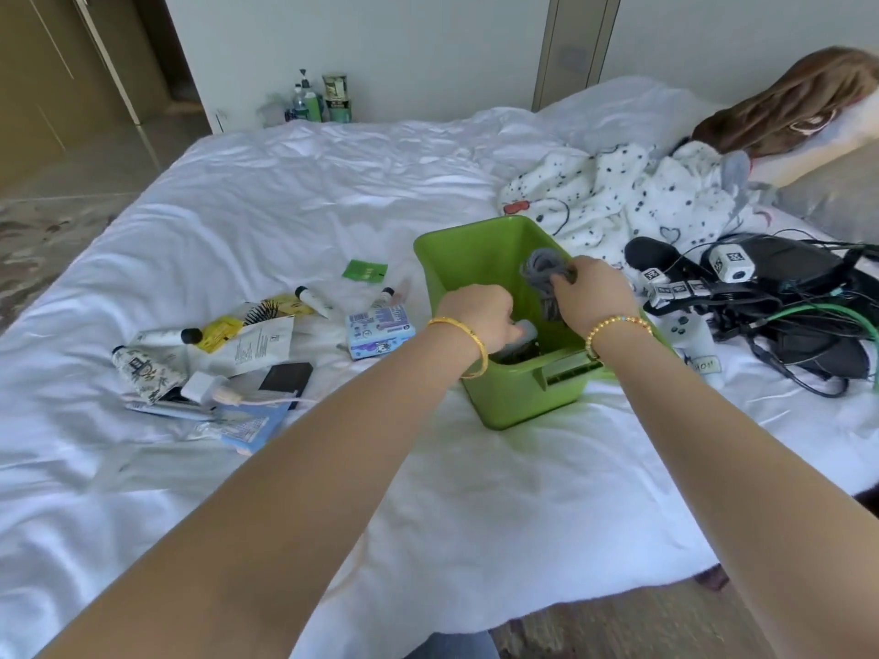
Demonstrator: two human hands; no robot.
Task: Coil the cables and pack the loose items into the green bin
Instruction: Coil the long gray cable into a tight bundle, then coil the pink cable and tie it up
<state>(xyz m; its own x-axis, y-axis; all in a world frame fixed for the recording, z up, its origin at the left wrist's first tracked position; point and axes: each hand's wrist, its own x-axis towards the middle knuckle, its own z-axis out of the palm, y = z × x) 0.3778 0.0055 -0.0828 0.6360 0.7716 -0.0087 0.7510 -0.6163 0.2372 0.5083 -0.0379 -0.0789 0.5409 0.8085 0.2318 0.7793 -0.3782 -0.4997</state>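
Observation:
The green bin [475, 252] stands on the white bed, right of centre. Both my hands are inside its opening. My right hand [594, 292] grips a coiled grey cable [542, 268] just above the bin's inside. My left hand [478, 316] is curled round a small light grey item [525, 329], low in the bin; the item is blurred and partly hidden. Dark things lie at the bin's bottom. To the left, loose items lie scattered: tubes [314, 299], a blue tissue pack [378, 330], a white charger [202, 387], a black card [285, 378], a hairbrush [261, 311].
A tangle of black and green cables with a black device [785, 316] lies right of the bin. A spotted white blanket [618, 192] and pillows sit at the back right. Bottles [323, 99] stand on the floor beyond the bed. The bed's front edge runs bottom right.

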